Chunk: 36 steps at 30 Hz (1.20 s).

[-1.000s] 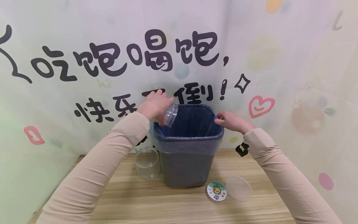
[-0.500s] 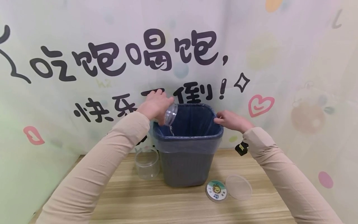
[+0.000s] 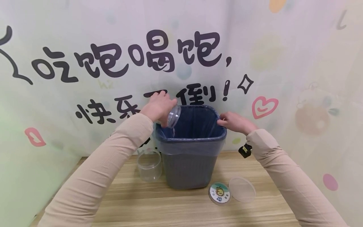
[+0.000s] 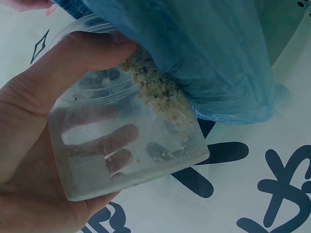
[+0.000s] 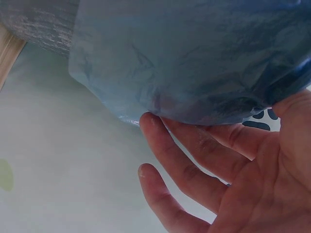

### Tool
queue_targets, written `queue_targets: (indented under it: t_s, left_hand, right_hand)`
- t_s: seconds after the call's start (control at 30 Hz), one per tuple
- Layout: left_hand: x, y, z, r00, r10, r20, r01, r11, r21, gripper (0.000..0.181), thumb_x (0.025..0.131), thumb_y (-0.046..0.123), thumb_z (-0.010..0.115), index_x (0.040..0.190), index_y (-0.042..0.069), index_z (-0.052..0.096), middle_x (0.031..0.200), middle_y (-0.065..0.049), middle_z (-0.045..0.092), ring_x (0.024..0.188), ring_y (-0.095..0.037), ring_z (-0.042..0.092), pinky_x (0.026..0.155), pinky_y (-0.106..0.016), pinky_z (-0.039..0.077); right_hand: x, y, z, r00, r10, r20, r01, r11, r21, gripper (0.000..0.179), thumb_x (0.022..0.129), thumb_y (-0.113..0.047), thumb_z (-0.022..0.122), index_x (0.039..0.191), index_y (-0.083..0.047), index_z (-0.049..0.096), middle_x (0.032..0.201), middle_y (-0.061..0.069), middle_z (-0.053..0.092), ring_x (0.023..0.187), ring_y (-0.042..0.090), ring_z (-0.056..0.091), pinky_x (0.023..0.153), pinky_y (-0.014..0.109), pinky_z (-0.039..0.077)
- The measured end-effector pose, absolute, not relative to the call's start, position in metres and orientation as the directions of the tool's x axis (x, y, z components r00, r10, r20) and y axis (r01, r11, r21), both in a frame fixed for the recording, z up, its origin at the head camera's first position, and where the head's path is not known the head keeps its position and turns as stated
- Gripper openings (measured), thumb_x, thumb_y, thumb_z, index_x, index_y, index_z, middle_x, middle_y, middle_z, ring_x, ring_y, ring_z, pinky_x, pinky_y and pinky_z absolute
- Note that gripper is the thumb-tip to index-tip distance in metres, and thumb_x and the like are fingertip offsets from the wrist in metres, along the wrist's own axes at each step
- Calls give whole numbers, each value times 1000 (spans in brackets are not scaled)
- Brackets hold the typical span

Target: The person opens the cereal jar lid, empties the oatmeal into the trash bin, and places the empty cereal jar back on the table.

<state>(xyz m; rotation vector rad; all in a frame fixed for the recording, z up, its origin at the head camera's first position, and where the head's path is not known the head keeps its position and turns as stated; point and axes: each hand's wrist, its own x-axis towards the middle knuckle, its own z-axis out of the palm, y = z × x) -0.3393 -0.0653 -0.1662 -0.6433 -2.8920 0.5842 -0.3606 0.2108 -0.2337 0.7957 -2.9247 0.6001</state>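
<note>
My left hand (image 3: 158, 107) grips a clear plastic jar (image 3: 174, 116), tipped mouth-down over the left rim of a grey trash bin (image 3: 187, 171). Pale, dark-flecked crumbs (image 4: 158, 90) lie along the jar's side in the left wrist view, against the blue bag. A thin trickle falls from its mouth into the bin. A blue plastic bag (image 3: 195, 121) lines the bin and folds over its rim. On the right, my right hand (image 3: 235, 122) holds the bag-covered rim, thumb over the edge, with several fingers outside below it in the right wrist view.
A second clear jar (image 3: 149, 170), without a lid, stands left of the bin. Right of the bin's base lie a round lid with a printed label (image 3: 219, 193) and a clear lid (image 3: 242, 189) on the wooden table (image 3: 158, 211). A printed backdrop (image 3: 198, 15) rises behind.
A thin trickle has appeared under the jar's mouth since one second ago, looking slightly fainter now than half a second ago. Both hands have stayed nearly in place.
</note>
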Motion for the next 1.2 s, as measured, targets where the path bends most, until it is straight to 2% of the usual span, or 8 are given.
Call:
queue_targets:
  t_s: [0.63,0.8,1.0,1.2]
  left_hand:
    - [-341,-65,-167,-906,421,39,377,847,-374,86,62,32,89,134,11,48,125,-16,52,116,-35,41,97,-48,37]
    - [-342,-62,-166,-915,401,30,358,847,-393,83,62,29,89,132,10,49,125,-16,52,117,-35,41,97,-48,37]
    - [-343,-58,-166,-925,381,1,343,833,-433,81,64,30,87,133,10,48,128,-17,50,118,-35,40,98,-47,36]
    - [-340,-61,-165,-920,390,19,351,846,-401,81,63,30,88,132,11,49,126,-17,51,117,-36,41,96,-48,37]
  right_hand:
    - [-361,212,-235,-862,-480,165,-506,785,-357,20,94,-12,50,77,-3,55,69,2,50,65,19,48,61,32,38]
    - [-362,212,-237,-865,-478,151,-498,786,-366,20,94,-14,49,81,-2,58,72,4,54,68,20,51,63,33,41]
    - [-360,211,-237,-864,-480,153,-500,781,-374,20,95,-14,49,79,-3,56,70,3,51,65,18,49,61,32,39]
    - [-359,212,-236,-864,-480,153,-500,784,-368,20,94,-14,48,78,-4,55,69,3,50,64,18,48,60,31,38]
